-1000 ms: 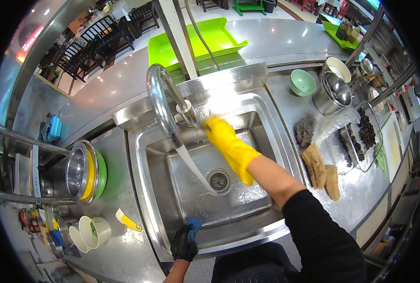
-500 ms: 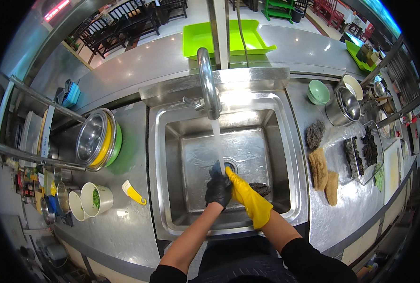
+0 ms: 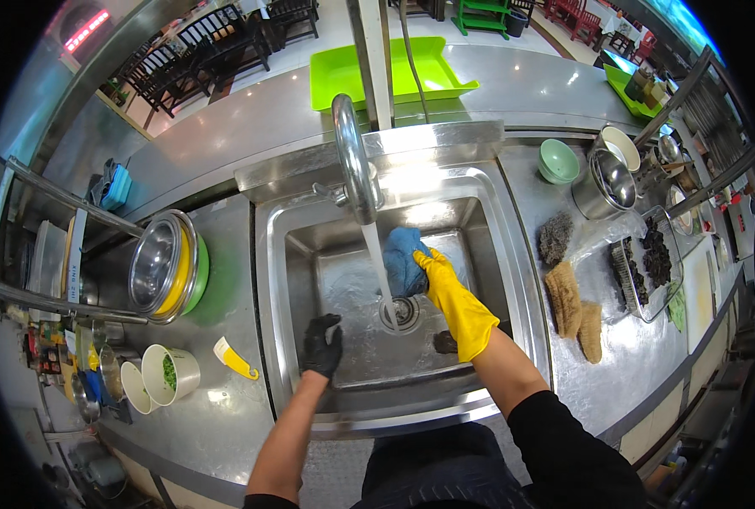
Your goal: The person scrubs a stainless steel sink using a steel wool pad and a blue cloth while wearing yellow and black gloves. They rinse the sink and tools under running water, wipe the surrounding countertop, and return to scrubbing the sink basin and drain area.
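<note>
My right hand (image 3: pixel 452 297), in a yellow rubber glove, grips a blue cloth (image 3: pixel 403 261) toward the back of the steel sink (image 3: pixel 275 288). My left hand (image 3: pixel 321 346), in a black glove, hovers over the sink's left side, fingers curved and apart with nothing in them. Water (image 3: pixel 379 261) runs from the tall faucet (image 3: pixel 353 157) between the two hands, falling near the drain (image 3: pixel 400 315). A dark scrubber-like lump (image 3: pixel 445 342) lies on the sink bottom, partly covered by the yellow glove.
Stacked bowls (image 3: pixel 158 263), white tubs (image 3: pixel 186 373) and a yellow-and-white tool (image 3: pixel 236 359) stand on the left counter. The right counter holds a grey scouring pad (image 3: pixel 555 237), brown sponges (image 3: pixel 563 299), a wire basket (image 3: pixel 649 280) and a pot (image 3: pixel 595 193). Behind is a green tray (image 3: pixel 458 89).
My hands have parted. The right one has moved to the back of the sink with the blue cloth, now in plain sight; the left has drawn away to the left.
</note>
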`<state>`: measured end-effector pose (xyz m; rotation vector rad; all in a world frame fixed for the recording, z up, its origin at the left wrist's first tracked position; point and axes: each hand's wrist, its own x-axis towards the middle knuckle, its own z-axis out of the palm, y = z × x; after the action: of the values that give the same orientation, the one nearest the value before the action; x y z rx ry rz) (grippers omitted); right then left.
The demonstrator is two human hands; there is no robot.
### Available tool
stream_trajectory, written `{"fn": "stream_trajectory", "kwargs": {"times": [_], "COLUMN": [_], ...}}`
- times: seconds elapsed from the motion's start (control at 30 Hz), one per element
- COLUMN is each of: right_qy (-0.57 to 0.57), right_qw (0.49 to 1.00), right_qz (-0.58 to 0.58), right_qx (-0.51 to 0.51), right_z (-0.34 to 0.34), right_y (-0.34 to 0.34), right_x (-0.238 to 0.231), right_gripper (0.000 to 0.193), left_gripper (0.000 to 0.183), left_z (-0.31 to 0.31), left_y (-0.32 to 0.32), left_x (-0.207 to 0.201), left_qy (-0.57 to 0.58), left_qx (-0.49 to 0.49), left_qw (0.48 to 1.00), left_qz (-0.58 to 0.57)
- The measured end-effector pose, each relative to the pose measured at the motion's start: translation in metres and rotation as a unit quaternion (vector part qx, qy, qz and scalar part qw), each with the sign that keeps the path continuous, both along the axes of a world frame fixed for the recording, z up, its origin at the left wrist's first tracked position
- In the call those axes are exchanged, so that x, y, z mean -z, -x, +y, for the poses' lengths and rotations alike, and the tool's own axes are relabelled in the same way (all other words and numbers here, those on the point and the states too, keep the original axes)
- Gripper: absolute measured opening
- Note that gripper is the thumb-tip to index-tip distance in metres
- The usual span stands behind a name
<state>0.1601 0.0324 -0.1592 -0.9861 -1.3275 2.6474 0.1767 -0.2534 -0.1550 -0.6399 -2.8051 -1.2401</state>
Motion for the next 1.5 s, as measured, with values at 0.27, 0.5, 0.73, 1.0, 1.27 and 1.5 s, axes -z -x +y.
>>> {"fn": "stream_trajectory", "kwargs": {"times": [0.27, 0.5, 0.73, 1.0, 1.27, 1.5], "right_qy": [-0.223, -0.411, -0.619, -0.639, -0.558, -0.586], "right_qw": [0.938, 0.827, 0.667, 0.710, 0.795, 0.794], "right_qz": [0.039, 0.047, -0.055, 0.052, 0.192, 0.158], "right_qx": [0.264, 0.381, 0.412, 0.291, 0.141, -0.028], "right_z": [0.068, 0.138, 0.141, 0.026, -0.002, 0.020], "right_y": [0.042, 0.112, 0.168, 0.172, 0.170, 0.155], "right_x": [-0.011, -0.049, -0.050, -0.071, -0.044, -0.034], "right_gripper": [0.050, 0.039, 0.035, 0.037, 0.034, 0.024], "left_gripper": [0.040, 0.047, 0.041, 0.036, 0.030, 0.026], "left_z": [-0.071, -0.075, -0.069, -0.069, -0.062, -0.058], "left_y": [0.025, 0.017, 0.021, 0.022, 0.023, 0.025], "left_x": [-0.051, -0.048, -0.048, -0.048, -0.048, -0.050], "left_qy": [0.303, 0.323, 0.308, 0.307, 0.305, 0.276], "left_qx": [0.124, 0.133, 0.138, 0.136, 0.139, 0.152], "left_qw": [0.941, 0.929, 0.933, 0.934, 0.935, 0.937], "left_qz": [0.087, 0.120, 0.123, 0.121, 0.121, 0.149]}}
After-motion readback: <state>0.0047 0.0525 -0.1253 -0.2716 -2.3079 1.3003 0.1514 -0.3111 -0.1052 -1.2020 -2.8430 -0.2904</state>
